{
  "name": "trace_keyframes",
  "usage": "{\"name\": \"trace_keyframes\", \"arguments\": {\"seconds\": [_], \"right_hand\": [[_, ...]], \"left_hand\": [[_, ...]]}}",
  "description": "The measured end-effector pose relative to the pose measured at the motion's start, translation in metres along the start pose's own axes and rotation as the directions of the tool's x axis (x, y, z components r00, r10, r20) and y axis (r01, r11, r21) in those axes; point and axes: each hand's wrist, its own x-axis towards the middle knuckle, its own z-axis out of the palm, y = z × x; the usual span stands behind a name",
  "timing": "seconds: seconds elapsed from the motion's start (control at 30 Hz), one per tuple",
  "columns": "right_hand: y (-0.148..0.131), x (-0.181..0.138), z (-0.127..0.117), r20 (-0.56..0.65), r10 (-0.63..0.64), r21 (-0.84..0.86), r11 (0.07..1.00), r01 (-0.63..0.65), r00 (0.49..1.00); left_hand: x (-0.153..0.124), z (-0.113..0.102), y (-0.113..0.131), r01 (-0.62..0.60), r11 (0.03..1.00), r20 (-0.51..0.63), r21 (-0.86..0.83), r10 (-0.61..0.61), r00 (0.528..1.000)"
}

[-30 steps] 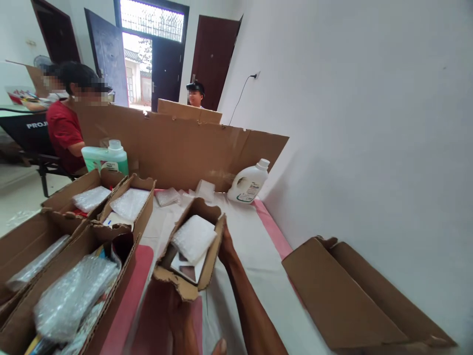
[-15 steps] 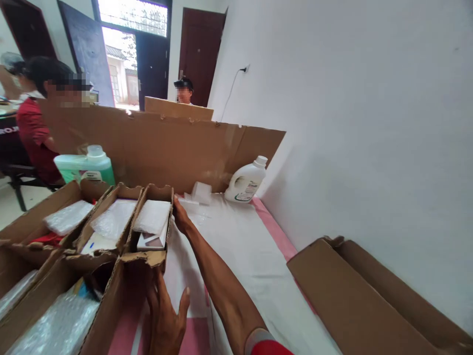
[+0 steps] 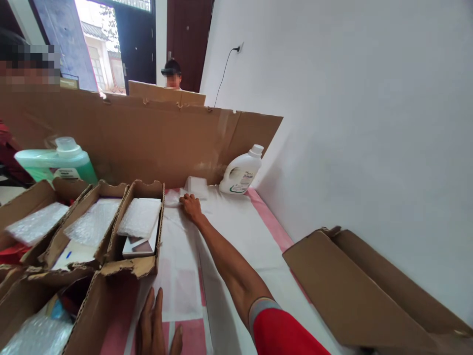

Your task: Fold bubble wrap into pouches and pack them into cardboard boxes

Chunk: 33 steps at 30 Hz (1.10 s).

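Observation:
My right hand reaches far across the white cloth, its fingers curled down on a piece of clear plastic wrap. Just behind it stands a small white block-like packet. Low in the view, my left hand is open, fingers up and apart, holding nothing, beside a cardboard compartment. In the nearest back compartment, a bubble-wrapped packet lies on a white box. More bubble-wrapped packets fill the neighbouring compartments.
A white jug and a bottle of green liquid stand before an upright cardboard panel. At right, against the wall, lies a folded cardboard box. One person sits beyond the panel, another at far left.
My right hand has left the compartment's far corner and moved right onto the plastic wrap. My left hand has come off the cardboard edge and dropped lower. The view has shifted right.

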Motion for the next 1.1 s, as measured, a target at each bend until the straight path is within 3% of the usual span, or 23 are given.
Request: {"name": "trace_keyframes", "arguments": {"seconds": [0.1,0.23,0.37,0.5,0.67,0.8,0.97,1.1], "right_hand": [[0.018,-0.005,-0.018,-0.057,0.013,0.03,0.999,-0.012,0.998],[0.033,-0.01,-0.052,-0.22,0.018,0.18,0.983,0.022,0.975],[0.034,-0.014,-0.083,-0.405,0.062,0.362,0.927,0.098,0.912],[0.031,-0.022,-0.102,-0.526,0.186,0.538,0.829,0.156,0.83],[0.03,-0.035,-0.113,-0.544,0.326,0.68,0.712,0.178,0.773],[0.026,-0.04,-0.125,-0.537,0.355,0.711,0.679,0.184,0.766],[0.025,-0.047,-0.136,-0.531,0.332,0.656,0.744,0.13,0.78],[0.021,-0.059,-0.128,-0.5,0.279,0.55,0.833,0.051,0.82]], "left_hand": [[0.001,-0.002,0.003,-0.008,1.0,0.008,0.024,0.007,1.0],[-0.001,-0.003,0.002,-0.072,0.996,0.033,0.055,0.07,0.997],[-0.002,-0.002,-0.006,-0.134,0.99,0.038,0.054,0.132,0.991],[-0.002,-0.003,-0.019,-0.21,0.976,0.076,0.063,0.206,0.976],[-0.001,-0.002,-0.031,-0.23,0.971,0.104,0.068,0.223,0.969],[0.0,0.001,-0.034,-0.267,0.961,0.08,0.071,0.261,0.962],[0.001,0.0,-0.024,-0.25,0.966,0.021,0.062,0.249,0.968],[0.0,-0.004,-0.017,-0.198,0.98,0.029,0.026,0.198,0.98]]}}
